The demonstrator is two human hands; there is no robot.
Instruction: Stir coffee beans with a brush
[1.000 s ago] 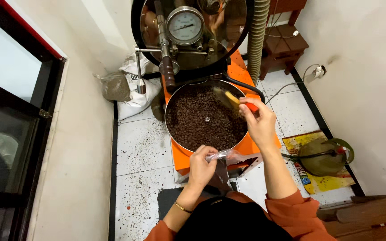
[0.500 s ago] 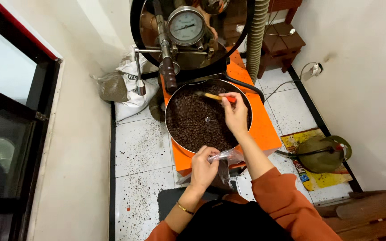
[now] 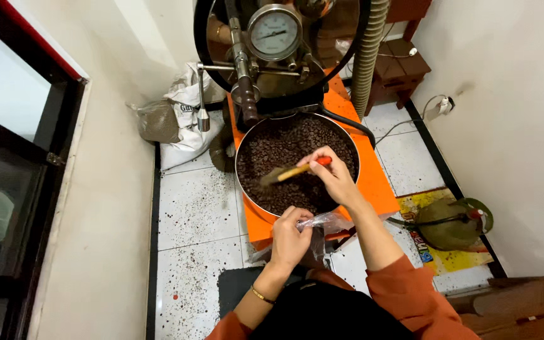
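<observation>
Right hand (image 3: 335,176) pinched wooden brush (image 3: 291,171) over bean tray (image 3: 354,148); left hand (image 3: 289,236) gripped clear bag (image 3: 328,221); gauge (image 3: 274,31), sacks (image 3: 177,113) behind

The floor (image 3: 196,208) is white tile speckled with dark crumbs and edged by a black skirting. A cream wall (image 3: 96,220) stands at one side, holding a dark-framed window (image 3: 7,164). Opposite, a plain white wall (image 3: 511,126) carries a socket (image 3: 443,105) with a cable. Brown wooden furniture (image 3: 404,69) sits in the far corner. Sacks (image 3: 177,116) lean by the cream wall.
</observation>
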